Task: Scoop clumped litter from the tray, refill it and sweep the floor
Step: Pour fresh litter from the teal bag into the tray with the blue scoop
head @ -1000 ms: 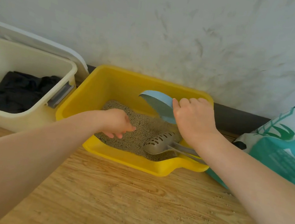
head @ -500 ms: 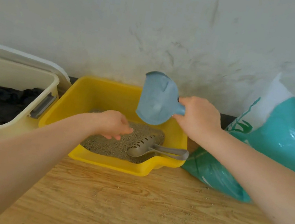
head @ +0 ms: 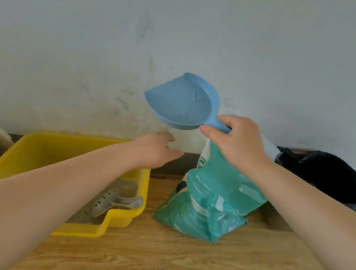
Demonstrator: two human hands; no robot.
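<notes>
**Blue scoop lifted toward the bag**

My right hand (head: pixel 237 142) grips the scoop (head: pixel 181 102) by its handle, above the bag (head: pixel 213 199). My left hand (head: pixel 155 150) is open, holding nothing, over the tray (head: pixel 125 220). If I dig carelessly, the soft bag may tip and spill litter on the floor (head: pixel 197 267).

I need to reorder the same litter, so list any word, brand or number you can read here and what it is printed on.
None can be read.
Teal litter bag: white and dark green printed marks on it, too blurred and creased to tell letters from pattern.
Blue scoop, held by its handle in the right hand: no print visible.
Yellow tray and grey slotted scoop: no print visible.
</notes>
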